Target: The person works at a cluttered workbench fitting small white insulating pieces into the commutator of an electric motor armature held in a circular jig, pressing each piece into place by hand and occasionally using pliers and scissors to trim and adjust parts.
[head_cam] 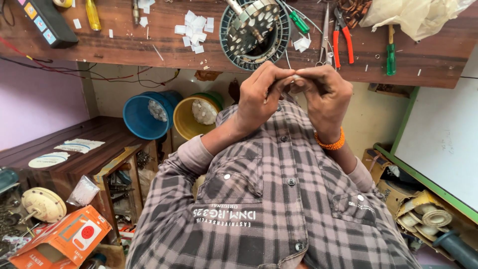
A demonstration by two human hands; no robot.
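Near the upper middle of the frame, the left hand (261, 97) and right hand (323, 97) meet fingertip to fingertip, fingers pinched narrow on a small white piece (297, 78). Just above them a round motor stator (255, 32) lies on the wooden bench (124, 45).

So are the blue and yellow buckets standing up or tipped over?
Tipped over. The blue bucket and the yellow bucket both lie on their sides under the bench, open mouths facing the camera, with whitish stuff visible inside.

Two hands (294, 97), two tubs (172, 114) (blue, yellow)
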